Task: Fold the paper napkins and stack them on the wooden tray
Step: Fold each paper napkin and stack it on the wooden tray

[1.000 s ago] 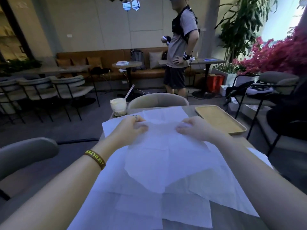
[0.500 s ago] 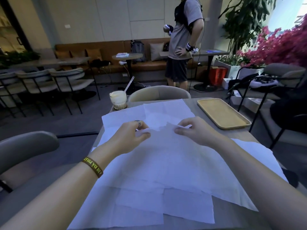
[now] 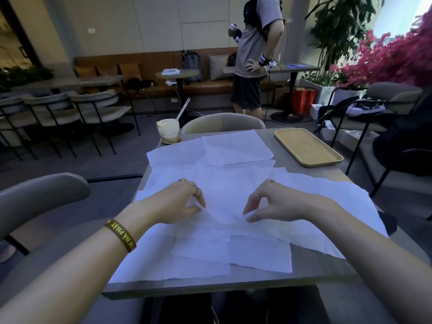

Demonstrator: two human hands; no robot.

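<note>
**Fingers [image 3: 200, 200] pinching a thin white paper napkin [image 3: 224, 195]**

Fingers of both my hands are curling in, and thumb and forefinger are nipping the near part of that topmost sheet, which is bowing up a little between them. My left hand [image 3: 175, 202] is working on the left side, wearing a silver ring [image 3: 196, 190], with a brown wristband with yellow lettering [image 3: 121, 238] on the wrist behind it. My right hand [image 3: 280, 202] is gripping the same sheet on the right, its thumb and forefinger making a loop.

That sheet is lying in the middle of the grey desk [image 3: 304, 265], on top of several more unfolded white napkins [image 3: 233, 148] that are overlapping and spreading across most of the surface. A rectangular light wooden tray [image 3: 308, 148] is sitting at the far right corner, holding nothing, apart from the sheets. A glass of creamy drink with a straw [image 3: 167, 132] is standing at the far left edge. Beyond the desk, a person in a grey T-shirt [image 3: 254, 43] is standing with one hand on their hip.
</note>
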